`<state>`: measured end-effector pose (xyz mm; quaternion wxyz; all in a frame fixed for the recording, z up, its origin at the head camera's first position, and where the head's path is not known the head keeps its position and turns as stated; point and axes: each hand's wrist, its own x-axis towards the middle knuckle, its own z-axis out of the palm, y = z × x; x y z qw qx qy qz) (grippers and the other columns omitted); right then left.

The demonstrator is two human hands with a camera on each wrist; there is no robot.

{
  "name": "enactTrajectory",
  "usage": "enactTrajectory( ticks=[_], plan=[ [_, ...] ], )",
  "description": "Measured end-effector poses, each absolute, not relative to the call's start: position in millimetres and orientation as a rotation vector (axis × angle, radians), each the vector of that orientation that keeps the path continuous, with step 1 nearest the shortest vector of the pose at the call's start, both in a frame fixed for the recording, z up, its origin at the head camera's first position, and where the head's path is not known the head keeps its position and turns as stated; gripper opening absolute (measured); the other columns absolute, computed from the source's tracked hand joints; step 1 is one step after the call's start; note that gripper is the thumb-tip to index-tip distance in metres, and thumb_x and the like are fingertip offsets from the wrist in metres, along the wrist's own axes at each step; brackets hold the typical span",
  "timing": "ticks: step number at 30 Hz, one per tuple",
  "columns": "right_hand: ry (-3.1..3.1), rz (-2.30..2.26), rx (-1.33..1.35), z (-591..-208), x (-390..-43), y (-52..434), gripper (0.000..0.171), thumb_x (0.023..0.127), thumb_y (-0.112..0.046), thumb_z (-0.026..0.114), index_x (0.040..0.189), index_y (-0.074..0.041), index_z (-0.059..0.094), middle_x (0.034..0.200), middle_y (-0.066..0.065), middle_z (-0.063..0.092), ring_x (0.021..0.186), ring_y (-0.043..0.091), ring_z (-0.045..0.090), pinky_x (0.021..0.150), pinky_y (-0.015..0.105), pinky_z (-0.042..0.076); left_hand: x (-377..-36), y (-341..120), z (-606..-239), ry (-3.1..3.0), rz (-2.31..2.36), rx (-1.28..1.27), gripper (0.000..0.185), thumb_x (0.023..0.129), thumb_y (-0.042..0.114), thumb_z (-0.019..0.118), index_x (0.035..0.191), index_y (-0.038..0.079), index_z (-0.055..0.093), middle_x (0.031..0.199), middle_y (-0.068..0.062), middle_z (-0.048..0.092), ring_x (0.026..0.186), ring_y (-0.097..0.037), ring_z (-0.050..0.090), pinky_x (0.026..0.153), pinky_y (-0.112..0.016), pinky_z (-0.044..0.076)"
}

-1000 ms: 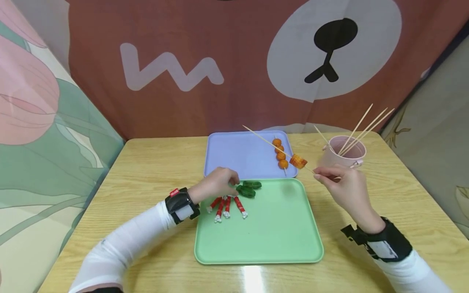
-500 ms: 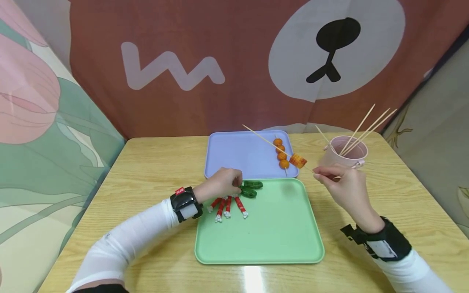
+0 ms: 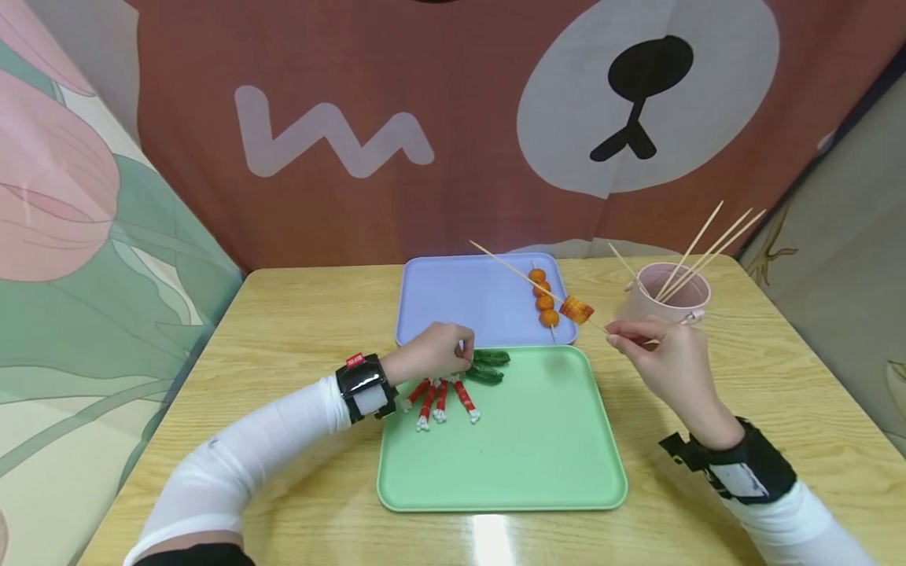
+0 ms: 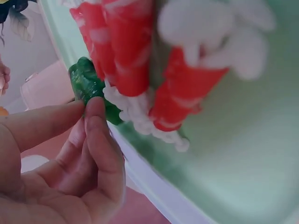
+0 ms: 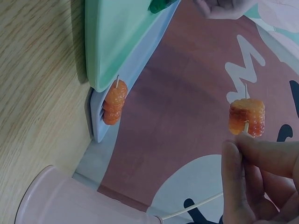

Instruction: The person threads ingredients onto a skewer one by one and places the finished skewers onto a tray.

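My right hand [image 3: 661,358] pinches a bamboo skewer [image 3: 506,264] near its lower end, held up over the right edge of the green tray [image 3: 510,464]. One browned piece of corn [image 3: 576,310] is threaded on it, close to the fingertips, as the right wrist view also shows. At the green tray's back left, my left hand [image 3: 435,351] has thumb and forefinger on the end of a wrinkled dark green pepper [image 4: 86,81]. Another green pepper [image 3: 491,358] lies beside it. Several red-and-white crab-stick-like pieces [image 3: 427,405] with white knobbed ends lie under and before that hand.
Behind the green tray is a lilac tray [image 3: 460,291] bearing a skewer of orange balls [image 3: 543,302]. A pink bucket [image 3: 658,287] at the back right holds several bare skewers [image 3: 715,244]. A brown patterned cloth [image 3: 453,181] hangs behind the table.
My left hand has shifted slightly to the right, and the nearer green pepper has moved a little right with it. The right hand and its skewer have stayed nearly still.
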<state>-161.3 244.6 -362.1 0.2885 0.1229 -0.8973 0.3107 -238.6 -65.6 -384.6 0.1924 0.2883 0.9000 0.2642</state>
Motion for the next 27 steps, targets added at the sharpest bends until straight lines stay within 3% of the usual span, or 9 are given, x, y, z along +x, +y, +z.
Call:
enactTrajectory(
  ticks=[6, 15, 19, 22, 27],
  plan=[
    [-2.405, 0.820, 0.322, -363.4, -160.7, 245.1, 0.009, 0.071, 0.001, 0.079, 0.080, -0.002, 0.076, 0.074, 0.008, 0.071, 0.068, -0.027, 0.045, 0.060, -0.002, 0.041, -242.0, -54.0, -384.1, 2.630, 0.623, 0.840, 0.012, 0.085, 0.010, 0.067, 0.081, 0.012, 0.056, 0.075, 0.000, 0.057, 0.065, -0.012, 0.054, 0.061, -0.023, 0.048],
    [-2.398, 0.830, 0.321, -362.8, -161.0, 245.0, 0.010, 0.071, 0.002, 0.079, 0.079, -0.002, 0.075, 0.074, 0.008, 0.071, 0.069, -0.028, 0.045, 0.061, -0.002, 0.040, -236.4, -45.6, -381.9, 2.744, 0.495, 1.147, 0.018, 0.077, -0.007, 0.063, 0.081, 0.009, 0.070, 0.079, 0.001, 0.061, 0.078, -0.012, 0.054, 0.071, -0.022, 0.047],
    [-2.404, 0.822, 0.321, -362.7, -161.0, 244.6, 0.009, 0.071, 0.000, 0.079, 0.079, -0.003, 0.076, 0.074, 0.007, 0.071, 0.067, -0.027, 0.046, 0.060, -0.002, 0.041, -233.9, -47.0, -382.4, 2.739, 0.491, 1.146, 0.012, 0.076, 0.000, 0.072, 0.082, 0.010, 0.070, 0.083, 0.000, 0.061, 0.079, -0.011, 0.054, 0.070, -0.021, 0.047],
    [-2.405, 0.818, 0.321, -362.6, -160.8, 244.6, 0.009, 0.071, 0.000, 0.079, 0.080, -0.003, 0.076, 0.074, 0.007, 0.071, 0.067, -0.026, 0.046, 0.059, -0.001, 0.041, -233.7, -46.8, -385.3, 2.741, 0.398, 1.188, 0.018, 0.073, 0.002, 0.076, 0.085, 0.012, 0.067, 0.084, 0.000, 0.057, 0.077, -0.011, 0.051, 0.066, -0.019, 0.045],
    [-2.409, 0.813, 0.317, -362.3, -160.3, 245.1, 0.009, 0.072, 0.000, 0.079, 0.080, -0.003, 0.076, 0.075, 0.008, 0.071, 0.067, -0.025, 0.046, 0.059, -0.002, 0.041, -233.3, -43.3, -390.5, 2.744, 0.209, 1.331, 0.029, 0.075, -0.004, 0.070, 0.096, 0.013, 0.062, 0.085, -0.001, 0.052, 0.075, -0.012, 0.051, 0.062, -0.018, 0.044]
  ],
)
